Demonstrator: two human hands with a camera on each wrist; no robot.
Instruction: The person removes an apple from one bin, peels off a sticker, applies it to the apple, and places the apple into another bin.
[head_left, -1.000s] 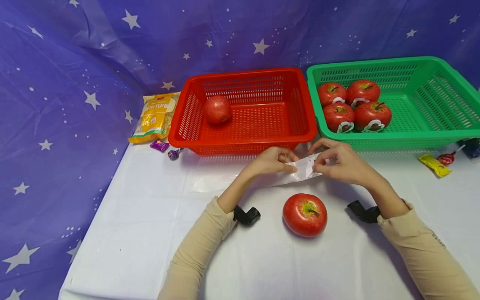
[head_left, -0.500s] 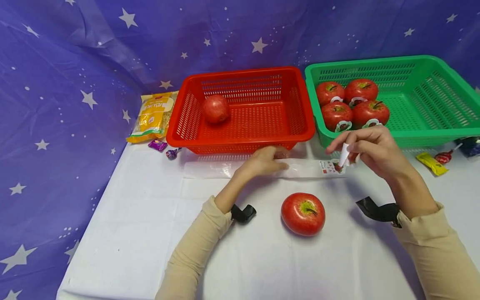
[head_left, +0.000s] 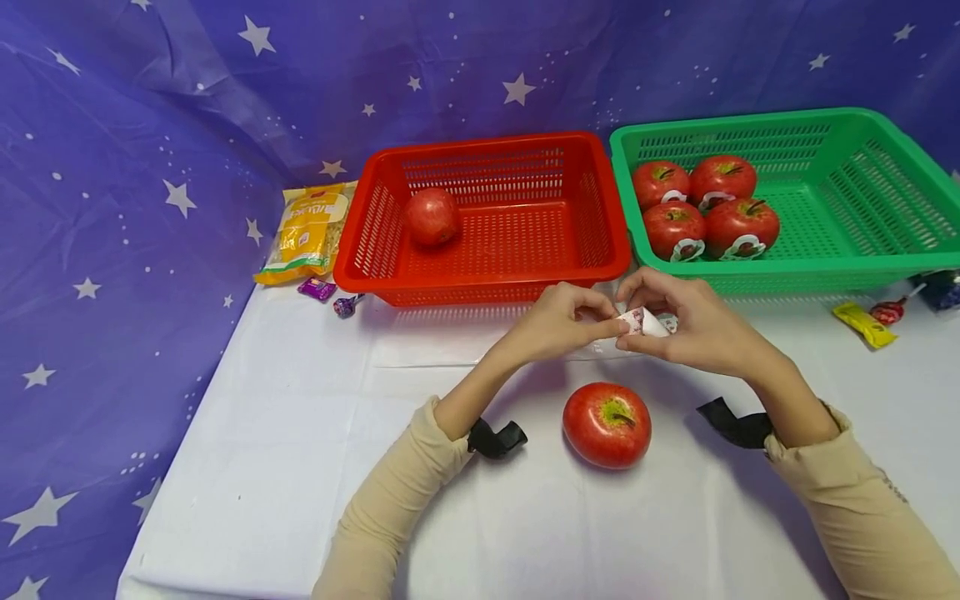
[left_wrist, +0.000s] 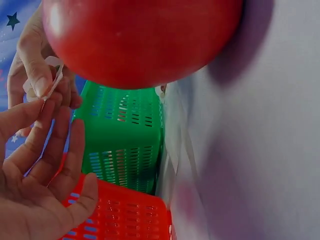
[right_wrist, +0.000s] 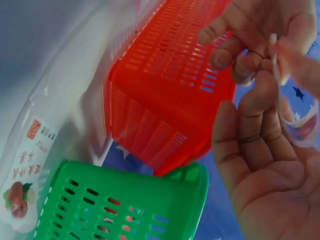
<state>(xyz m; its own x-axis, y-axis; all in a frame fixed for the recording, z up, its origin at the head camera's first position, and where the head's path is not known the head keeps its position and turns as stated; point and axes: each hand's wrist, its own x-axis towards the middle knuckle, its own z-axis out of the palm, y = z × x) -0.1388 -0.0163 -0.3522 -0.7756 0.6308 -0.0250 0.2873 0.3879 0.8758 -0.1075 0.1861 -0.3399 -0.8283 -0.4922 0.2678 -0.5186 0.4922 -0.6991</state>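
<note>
In the head view my left hand (head_left: 562,325) and right hand (head_left: 697,329) meet in front of the baskets. Between them is a curled white sticker (head_left: 643,322) with red print. My left thumb and index finger pinch one edge of it; my right fingers hold the other side. Below the hands, on the table, lies a pale sticker backing strip (head_left: 442,346), partly hidden by them. Its printed apple label (right_wrist: 27,175) shows in the right wrist view. A single red apple (head_left: 607,425) sits between the forearms, with no sticker visible on it.
The red basket (head_left: 480,287) holds one apple (head_left: 432,217). Beside it the green basket (head_left: 825,271) holds several apples (head_left: 742,225) with stickers. At left lie a yellow food bag (head_left: 303,233), purple candy (head_left: 317,289) and a lollipop (head_left: 345,307); yellow candy (head_left: 864,325) lies right.
My right hand pulled the sticker off the strip to the right, then came back left to my left hand. The left hand has left the strip and now pinches the sticker too.
</note>
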